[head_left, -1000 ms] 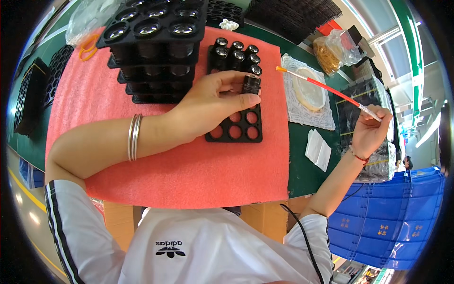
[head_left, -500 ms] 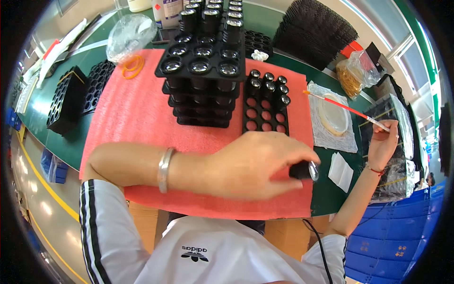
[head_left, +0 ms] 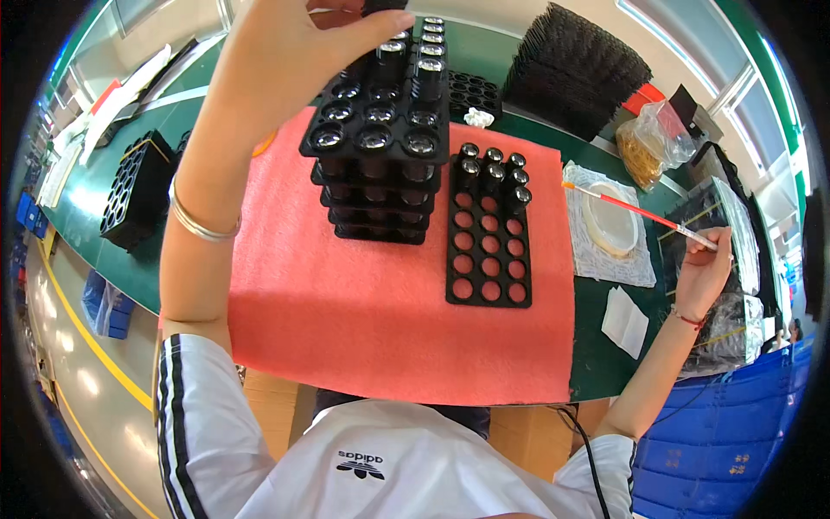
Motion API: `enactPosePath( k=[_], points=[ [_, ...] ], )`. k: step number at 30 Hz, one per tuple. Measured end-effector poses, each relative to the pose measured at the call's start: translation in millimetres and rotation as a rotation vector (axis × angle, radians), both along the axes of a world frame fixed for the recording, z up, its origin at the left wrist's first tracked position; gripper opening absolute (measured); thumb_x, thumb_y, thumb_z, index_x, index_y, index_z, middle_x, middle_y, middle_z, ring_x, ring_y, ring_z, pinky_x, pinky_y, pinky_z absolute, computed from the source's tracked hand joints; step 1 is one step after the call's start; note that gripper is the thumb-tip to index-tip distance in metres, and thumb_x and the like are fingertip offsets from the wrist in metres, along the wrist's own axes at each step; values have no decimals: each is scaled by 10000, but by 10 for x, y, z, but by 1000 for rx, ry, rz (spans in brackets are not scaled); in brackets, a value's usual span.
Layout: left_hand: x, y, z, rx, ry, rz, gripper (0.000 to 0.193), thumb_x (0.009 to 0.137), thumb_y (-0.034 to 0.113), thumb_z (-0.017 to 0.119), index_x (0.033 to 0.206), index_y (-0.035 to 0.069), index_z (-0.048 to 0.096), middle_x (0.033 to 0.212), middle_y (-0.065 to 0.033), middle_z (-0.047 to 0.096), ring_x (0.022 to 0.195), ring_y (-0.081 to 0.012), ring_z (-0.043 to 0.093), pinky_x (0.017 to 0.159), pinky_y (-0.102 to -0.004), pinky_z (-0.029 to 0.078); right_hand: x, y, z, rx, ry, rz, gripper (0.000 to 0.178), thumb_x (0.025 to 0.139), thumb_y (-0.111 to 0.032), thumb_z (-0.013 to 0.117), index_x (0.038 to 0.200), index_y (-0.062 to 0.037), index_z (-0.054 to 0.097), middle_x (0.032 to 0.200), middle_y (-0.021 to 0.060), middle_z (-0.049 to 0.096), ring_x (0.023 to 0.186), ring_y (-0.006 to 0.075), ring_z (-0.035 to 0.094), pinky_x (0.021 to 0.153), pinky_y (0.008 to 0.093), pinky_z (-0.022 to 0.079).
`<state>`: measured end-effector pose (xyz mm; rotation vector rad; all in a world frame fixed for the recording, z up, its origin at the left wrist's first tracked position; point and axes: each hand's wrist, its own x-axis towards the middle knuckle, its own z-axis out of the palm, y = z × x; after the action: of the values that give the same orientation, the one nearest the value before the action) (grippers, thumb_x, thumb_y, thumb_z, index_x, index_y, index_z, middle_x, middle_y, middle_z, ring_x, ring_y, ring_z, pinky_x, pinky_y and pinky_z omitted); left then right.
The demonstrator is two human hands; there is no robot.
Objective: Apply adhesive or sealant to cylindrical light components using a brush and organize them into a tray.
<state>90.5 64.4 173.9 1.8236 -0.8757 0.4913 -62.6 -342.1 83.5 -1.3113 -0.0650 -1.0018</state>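
My left hand (head_left: 281,65) reaches over the far end of a tall stack of black trays (head_left: 380,177). Its thumb and fingers are closed around a black cylinder (head_left: 385,6), partly cut off by the upper edge. Upright black cylinders with shiny glass-like ends (head_left: 373,137) fill the stack's top tray. To the right, a flat black tray (head_left: 489,297) with round holes holds several such cylinders at its far end. My right hand (head_left: 702,275) grips a thin red-handled brush (head_left: 635,209), its bristles pointing left near a round whitish dish (head_left: 612,227) on a white cloth (head_left: 592,268).
A pink foam mat (head_left: 363,329) covers the green table's middle. A folded white paper (head_left: 624,322) lies by my right forearm. Black trays (head_left: 575,69) stand stacked at the back, beside a bag of yellow rubber bands (head_left: 644,151). A bundled black holder (head_left: 134,190) stands left.
My left hand has swung from the near right, by the flat tray, up to the stack's far end with the black cylinder. My right hand and brush have barely moved.
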Motion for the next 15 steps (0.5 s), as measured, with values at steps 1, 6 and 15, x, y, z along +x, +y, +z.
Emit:
enactPosePath(
  k=[1, 6, 15],
  points=[
    [94, 17, -8, -9, -7, 14, 337, 729, 44, 671, 1042, -28, 566, 846, -59, 614, 731, -99, 577, 675, -208, 473, -10, -7, 7, 2, 4, -8, 286, 933, -222, 443, 727, -28, 482, 643, 46, 486, 581, 122, 430, 561, 259, 351],
    [115, -32, 13, 52, 78, 132, 295, 733, 39, 649, 1017, -9, 582, 819, -51, 613, 700, -94, 565, 643, -220, 475, -39, 13, 9, 17, 18, -27, 277, 931, -215, 452, 721, -35, 480, 644, 41, 485, 581, 115, 428, 565, 251, 360],
    [290, 54, -140, 187, -73, 118, 369, 680, 122, 697, 1012, 36, 562, 766, -54, 607, 714, -106, 594, 677, -235, 491, -24, 8, 1, 12, 14, -36, 275, 930, -212, 452, 725, -33, 489, 637, 42, 494, 561, 115, 438, 567, 252, 375]
  ],
)
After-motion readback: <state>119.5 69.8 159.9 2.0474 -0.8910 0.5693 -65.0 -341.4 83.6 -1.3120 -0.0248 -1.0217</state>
